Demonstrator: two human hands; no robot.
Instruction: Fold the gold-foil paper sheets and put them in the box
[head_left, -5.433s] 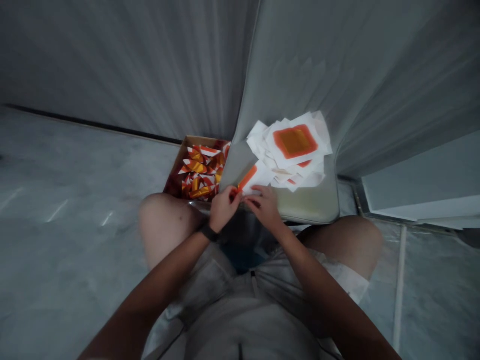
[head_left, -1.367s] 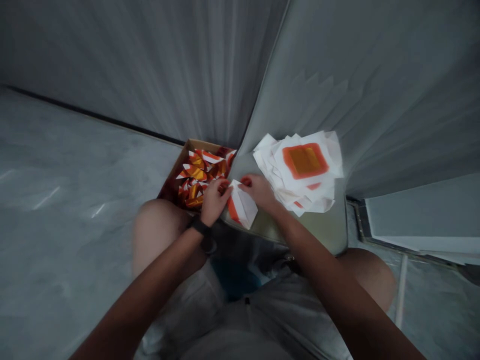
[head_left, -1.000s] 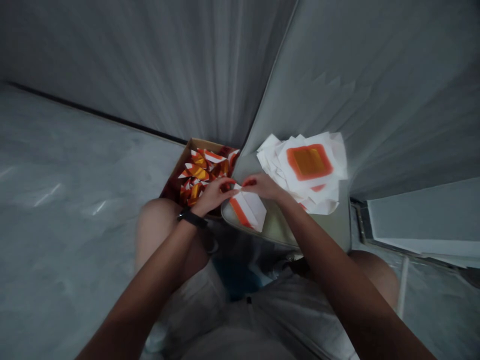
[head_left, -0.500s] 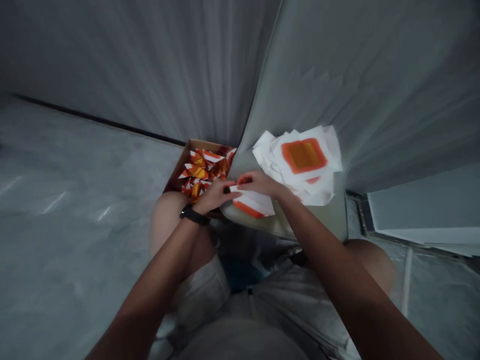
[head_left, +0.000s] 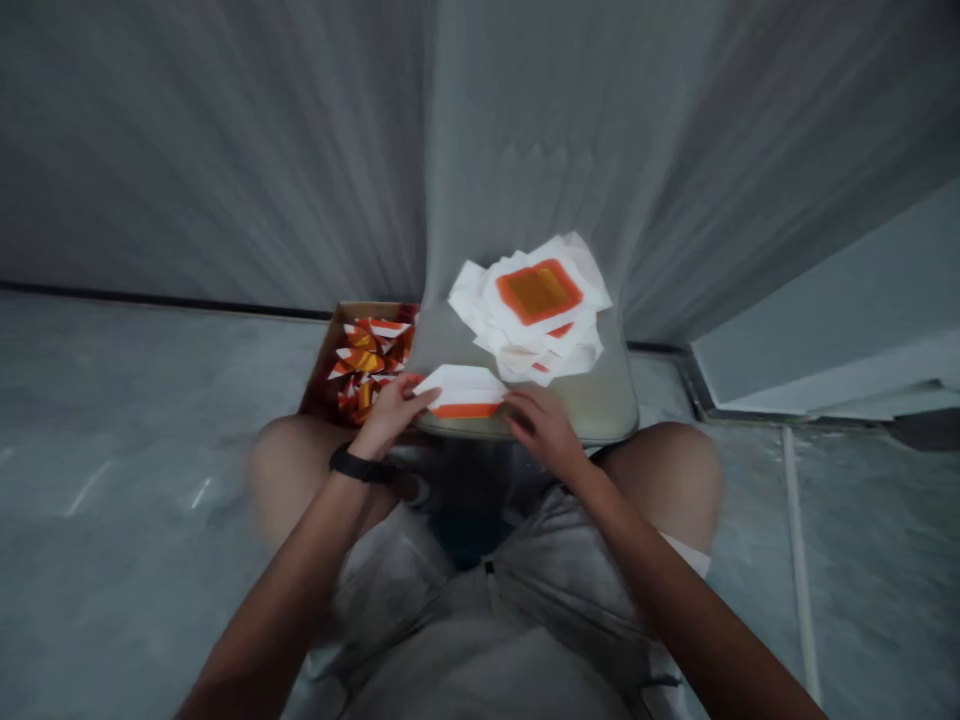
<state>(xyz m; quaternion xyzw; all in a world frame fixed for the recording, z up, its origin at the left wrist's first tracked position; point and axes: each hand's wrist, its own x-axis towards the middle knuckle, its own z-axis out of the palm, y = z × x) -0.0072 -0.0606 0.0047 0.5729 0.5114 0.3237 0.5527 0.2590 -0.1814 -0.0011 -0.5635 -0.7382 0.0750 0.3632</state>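
Note:
A folded white paper with an orange edge [head_left: 463,391] lies flat at the front of a pale stool seat [head_left: 600,400]. My left hand [head_left: 391,413], with a black band at the wrist, presses its fingers on the paper's left end. My right hand [head_left: 541,427] holds the paper's right end, fingers curled on it. Behind them on the seat sits a loose stack of white sheets with an orange and gold square [head_left: 534,302] on top. A cardboard box [head_left: 330,345] full of folded orange and gold papers [head_left: 367,362] stands on the floor to the left.
I sit with bare knees on either side of the stool, over a grey tiled floor [head_left: 127,500]. A grey wall [head_left: 225,150] rises close behind the box and stool. A low pale ledge [head_left: 825,360] runs at the right.
The folded paper has turned from standing tilted between my fingers to lying flat and lengthwise on the seat. My hands have spread to its two ends. The camera has swung left.

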